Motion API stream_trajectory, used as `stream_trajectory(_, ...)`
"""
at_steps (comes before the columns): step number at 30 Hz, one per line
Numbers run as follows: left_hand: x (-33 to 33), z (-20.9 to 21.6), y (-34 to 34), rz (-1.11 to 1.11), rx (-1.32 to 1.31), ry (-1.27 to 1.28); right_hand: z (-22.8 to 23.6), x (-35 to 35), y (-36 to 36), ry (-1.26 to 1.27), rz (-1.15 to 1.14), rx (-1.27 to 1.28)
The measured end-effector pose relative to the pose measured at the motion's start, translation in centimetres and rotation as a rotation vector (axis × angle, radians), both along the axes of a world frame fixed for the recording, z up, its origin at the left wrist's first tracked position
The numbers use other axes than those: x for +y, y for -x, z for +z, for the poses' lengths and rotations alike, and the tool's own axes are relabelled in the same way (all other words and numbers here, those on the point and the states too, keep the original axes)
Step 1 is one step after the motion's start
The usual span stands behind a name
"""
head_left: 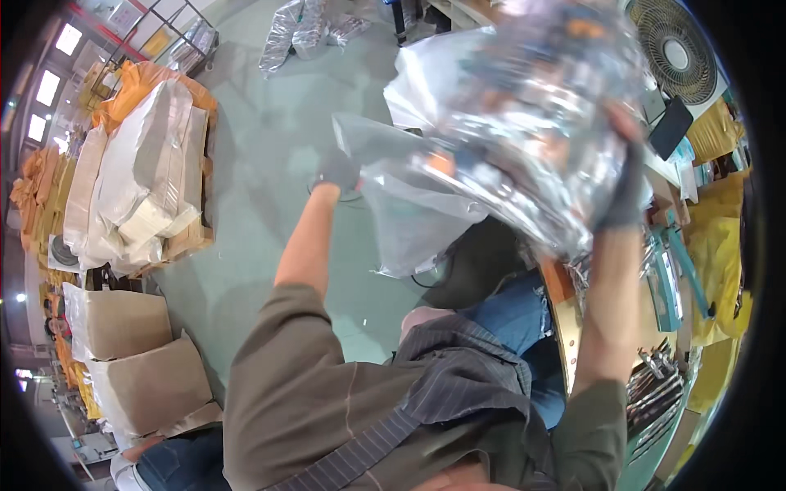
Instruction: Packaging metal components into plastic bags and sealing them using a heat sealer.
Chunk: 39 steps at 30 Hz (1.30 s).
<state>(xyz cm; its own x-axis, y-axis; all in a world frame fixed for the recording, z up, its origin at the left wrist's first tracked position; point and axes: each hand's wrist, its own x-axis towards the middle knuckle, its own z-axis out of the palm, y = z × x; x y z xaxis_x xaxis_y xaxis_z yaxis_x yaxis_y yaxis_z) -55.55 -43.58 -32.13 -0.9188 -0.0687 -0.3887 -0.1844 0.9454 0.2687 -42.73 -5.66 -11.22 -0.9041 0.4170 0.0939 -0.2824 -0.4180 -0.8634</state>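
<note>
A large bundle of shiny clear plastic packets (532,123), with dark and orange contents, is raised at the upper right and smeared by motion. My right hand (624,184), in a grey glove with bare fingertips, grips the right side of this bundle. A big clear plastic bag (422,221) hangs below and to the left of the packets, partly overlapped by them. At the bag's left edge, my left hand (336,173), in a grey glove, is closed on the plastic; its fingers are blurred. What exactly the packets contain is too blurred to tell.
To the right runs a workbench (569,327) with a teal sealer-like device (667,278) and a stack of thin packets (655,393). A round fan (675,56) stands behind it. At left are wrapped bales on a pallet (131,164) and cartons (147,380). Silvery packets (307,29) lie on the floor.
</note>
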Motion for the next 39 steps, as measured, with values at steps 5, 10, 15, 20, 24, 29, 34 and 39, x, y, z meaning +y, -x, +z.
stream_trajectory(5,1.4,-0.3,-10.8,0.103,0.615,-0.343,-9.2,-10.0,5.6,-1.137,0.281,0.068)
stream_trajectory(10,1.7,0.0,-17.2,0.682,0.655,-1.278,-27.2,-9.7,0.5,-1.762,1.023,-0.027)
stream_trajectory(15,2.8,-1.2,-19.4,0.985,0.262,-1.697,-24.2,-5.0,1.5,-1.64,1.135,-0.231)
stream_trajectory(20,2.8,6.1,-18.7,0.633,0.019,-2.191,-13.2,-2.7,1.2,-1.907,0.752,-0.234)
stream_trajectory(24,4.6,5.1,-17.6,0.664,0.446,-1.21,-10.3,9.4,-3.7,-1.35,-0.105,-0.257)
stream_trajectory(29,6.5,2.3,-17.7,0.584,0.273,-1.077,-20.3,38.0,-20.4,-0.943,-0.404,-0.694)
stream_trajectory(34,5.4,3.9,-20.7,0.464,0.428,-0.884,-20.2,24.4,-16.4,0.162,-0.086,-0.796)
stream_trajectory(39,5.2,2.6,-21.8,0.355,0.425,-0.861,-15.0,18.7,-18.4,0.062,-0.187,-0.387)
